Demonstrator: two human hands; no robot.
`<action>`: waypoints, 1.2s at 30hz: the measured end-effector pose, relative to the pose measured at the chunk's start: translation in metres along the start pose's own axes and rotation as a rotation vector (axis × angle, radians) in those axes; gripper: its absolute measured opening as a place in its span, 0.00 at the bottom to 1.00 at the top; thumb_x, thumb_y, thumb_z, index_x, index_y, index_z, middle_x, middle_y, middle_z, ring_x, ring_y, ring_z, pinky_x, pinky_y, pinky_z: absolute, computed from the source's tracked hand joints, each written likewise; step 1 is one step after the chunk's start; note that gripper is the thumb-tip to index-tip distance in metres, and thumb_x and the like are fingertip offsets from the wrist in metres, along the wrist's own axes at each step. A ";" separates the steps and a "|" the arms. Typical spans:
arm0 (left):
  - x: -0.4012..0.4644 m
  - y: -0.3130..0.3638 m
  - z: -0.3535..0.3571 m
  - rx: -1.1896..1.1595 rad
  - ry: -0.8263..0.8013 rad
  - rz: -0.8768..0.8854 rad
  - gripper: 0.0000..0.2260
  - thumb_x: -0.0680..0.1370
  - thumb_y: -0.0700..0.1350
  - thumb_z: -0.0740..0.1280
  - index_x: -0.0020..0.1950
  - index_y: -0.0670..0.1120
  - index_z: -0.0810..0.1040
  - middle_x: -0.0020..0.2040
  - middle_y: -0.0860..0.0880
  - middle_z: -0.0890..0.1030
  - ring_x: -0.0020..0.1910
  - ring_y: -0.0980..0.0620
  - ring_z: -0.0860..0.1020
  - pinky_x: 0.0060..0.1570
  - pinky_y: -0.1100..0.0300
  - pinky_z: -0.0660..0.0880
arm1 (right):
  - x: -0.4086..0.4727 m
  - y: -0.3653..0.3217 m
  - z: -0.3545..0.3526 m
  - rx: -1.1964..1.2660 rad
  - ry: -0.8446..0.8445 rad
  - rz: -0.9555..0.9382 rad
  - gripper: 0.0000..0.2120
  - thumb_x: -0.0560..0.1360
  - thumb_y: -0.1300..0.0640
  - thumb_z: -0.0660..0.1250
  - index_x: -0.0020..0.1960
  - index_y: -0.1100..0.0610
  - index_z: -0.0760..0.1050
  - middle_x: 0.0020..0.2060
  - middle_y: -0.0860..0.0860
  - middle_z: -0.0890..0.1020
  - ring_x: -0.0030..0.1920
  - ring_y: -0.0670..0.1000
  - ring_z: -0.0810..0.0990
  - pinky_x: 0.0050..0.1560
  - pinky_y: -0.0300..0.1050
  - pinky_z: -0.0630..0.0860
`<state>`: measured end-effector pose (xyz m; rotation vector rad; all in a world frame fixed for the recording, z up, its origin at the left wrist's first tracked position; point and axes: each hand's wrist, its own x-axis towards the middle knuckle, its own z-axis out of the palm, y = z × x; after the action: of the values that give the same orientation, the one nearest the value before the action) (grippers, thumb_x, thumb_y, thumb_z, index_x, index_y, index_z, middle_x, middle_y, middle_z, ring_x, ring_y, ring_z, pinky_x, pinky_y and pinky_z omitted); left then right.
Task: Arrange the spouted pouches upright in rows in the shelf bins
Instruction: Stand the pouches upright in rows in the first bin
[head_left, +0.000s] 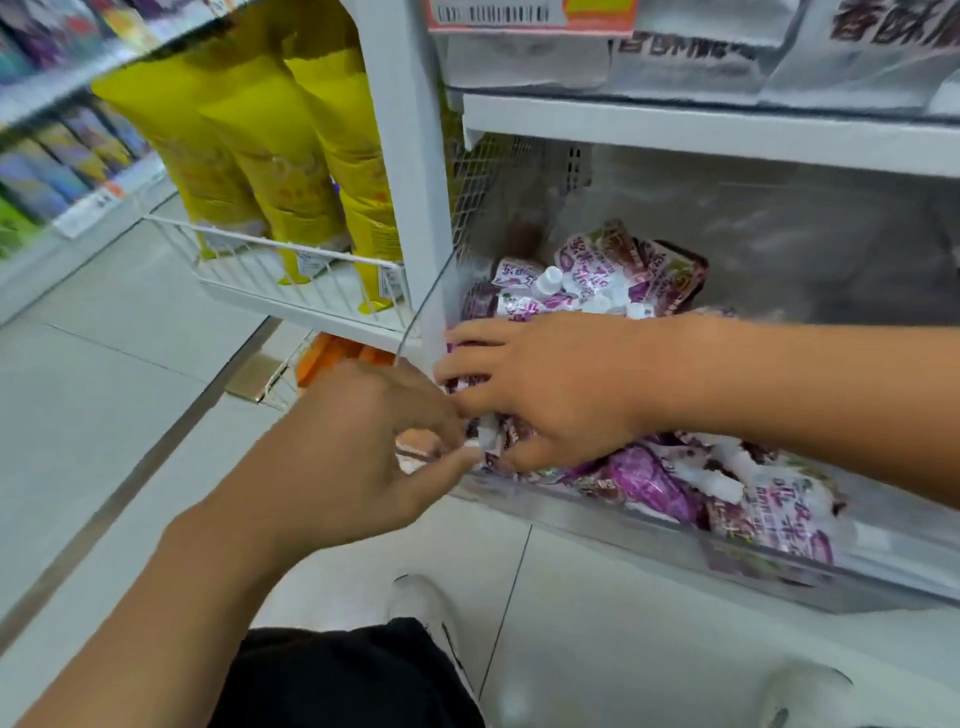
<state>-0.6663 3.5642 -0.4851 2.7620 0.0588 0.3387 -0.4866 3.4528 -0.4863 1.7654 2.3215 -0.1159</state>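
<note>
Several purple and white spouted pouches (597, 280) lie jumbled in a clear shelf bin (597, 512), and more of them (675, 483) lie flat along its front wall. My right hand (550, 389) reaches into the bin's front left corner, its fingers curled round a pouch (491, 439) with a white spout. My left hand (358, 447) comes in from the left and pinches the same pouch at its spout end. The pouch's body is mostly hidden under my right hand.
A white upright post (410, 156) borders the bin on the left. Beyond it a wire basket (291, 280) holds tall yellow bags (311, 156). A white shelf (727, 130) overhangs the bin. Orange packs (332, 353) sit lower left. Pale tiled floor (104, 389) lies below.
</note>
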 end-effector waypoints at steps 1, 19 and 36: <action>0.003 0.001 0.005 0.017 -0.054 -0.021 0.11 0.72 0.58 0.71 0.36 0.52 0.82 0.34 0.58 0.81 0.36 0.61 0.78 0.36 0.57 0.77 | -0.004 -0.002 -0.003 0.001 0.018 0.001 0.25 0.76 0.38 0.61 0.70 0.44 0.67 0.69 0.45 0.66 0.73 0.54 0.58 0.61 0.52 0.73; 0.024 0.003 0.013 0.126 -0.233 -0.290 0.08 0.70 0.59 0.75 0.38 0.56 0.83 0.35 0.55 0.78 0.34 0.57 0.72 0.36 0.58 0.69 | -0.035 -0.003 -0.022 0.035 -0.038 0.189 0.26 0.78 0.37 0.60 0.74 0.42 0.64 0.72 0.42 0.68 0.78 0.52 0.54 0.69 0.55 0.68; 0.030 0.009 0.010 0.050 -0.315 -0.416 0.15 0.70 0.57 0.75 0.53 0.54 0.81 0.46 0.52 0.81 0.45 0.53 0.77 0.47 0.55 0.77 | -0.079 0.038 -0.010 0.307 0.002 0.456 0.14 0.80 0.43 0.61 0.49 0.52 0.79 0.34 0.45 0.79 0.34 0.42 0.75 0.37 0.39 0.71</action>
<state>-0.6349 3.5552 -0.4844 2.7241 0.5546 -0.2077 -0.4311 3.3906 -0.4558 2.3932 1.9174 -0.4089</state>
